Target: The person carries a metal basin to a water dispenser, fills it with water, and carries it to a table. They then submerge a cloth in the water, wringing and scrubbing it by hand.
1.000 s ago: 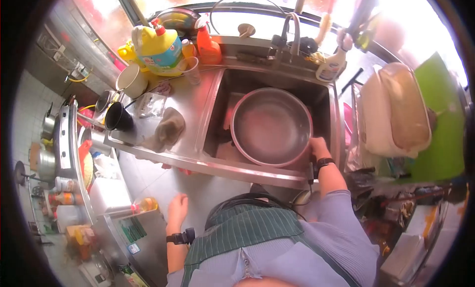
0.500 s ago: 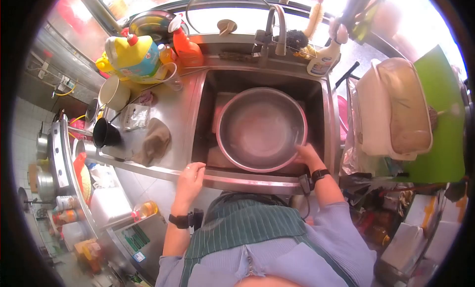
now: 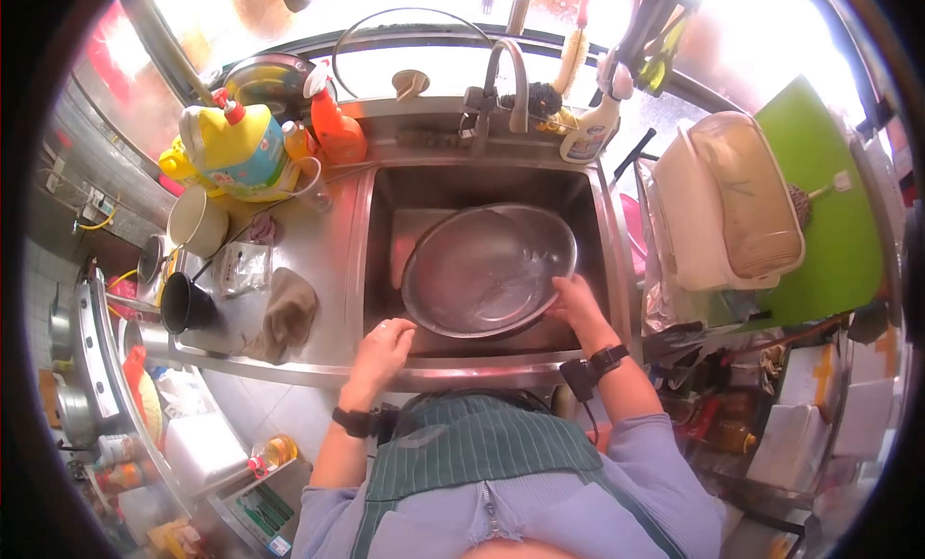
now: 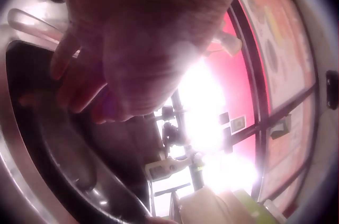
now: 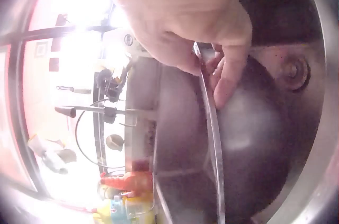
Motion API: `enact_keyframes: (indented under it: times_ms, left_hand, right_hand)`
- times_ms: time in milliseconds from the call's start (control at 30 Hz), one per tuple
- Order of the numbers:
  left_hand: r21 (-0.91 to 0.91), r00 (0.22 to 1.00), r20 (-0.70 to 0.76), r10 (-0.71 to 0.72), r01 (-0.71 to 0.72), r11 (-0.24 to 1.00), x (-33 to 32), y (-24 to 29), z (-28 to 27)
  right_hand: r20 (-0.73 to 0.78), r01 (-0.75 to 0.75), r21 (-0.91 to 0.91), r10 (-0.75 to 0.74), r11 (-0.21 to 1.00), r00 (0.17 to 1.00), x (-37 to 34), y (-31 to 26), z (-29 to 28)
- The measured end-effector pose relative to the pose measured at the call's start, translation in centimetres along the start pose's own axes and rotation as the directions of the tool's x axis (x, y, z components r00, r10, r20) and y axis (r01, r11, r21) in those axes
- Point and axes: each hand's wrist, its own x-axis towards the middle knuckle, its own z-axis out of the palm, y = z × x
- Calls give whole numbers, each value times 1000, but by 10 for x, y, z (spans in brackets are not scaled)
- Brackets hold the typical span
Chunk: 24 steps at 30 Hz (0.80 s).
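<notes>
A round metal basin (image 3: 487,270) stands tilted inside the steel sink (image 3: 385,198). My right hand (image 3: 578,304) pinches its right front rim; in the right wrist view the thumb and fingers of that hand (image 5: 196,28) are on either side of the basin's rim (image 5: 213,128). My left hand (image 3: 383,352) is over the sink's front edge, close to the basin's left front side, and holds nothing. In the left wrist view this hand (image 4: 127,49) has loosely bent fingers above the sink, with the basin (image 4: 69,160) below; whether they touch is unclear.
A faucet (image 3: 520,87) rises behind the sink. Left on the counter are a cloth (image 3: 289,308), a black cup (image 3: 186,304), a yellow jug (image 3: 236,145) and an orange spray bottle (image 3: 335,130). To the right are a white tub (image 3: 674,212) and a green board (image 3: 819,212).
The basin has gone from lying nearly level to tilted, its rim still in my right hand. My left hand has risen from beside the body to the sink's front edge, near the basin.
</notes>
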Motion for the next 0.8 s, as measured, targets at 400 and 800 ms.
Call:
enact_keyframes:
  times_ms: [400, 800]
  left_hand:
    - [-324, 990, 59, -130, 143, 935, 31, -80, 45]
    - [-596, 570, 703, -425, 799, 85, 60, -100, 59]
  right_hand:
    - [-182, 187, 212, -149, 959, 972, 12, -12, 24]
    - [-269, 215, 23, -201, 976, 942, -7, -30, 41]
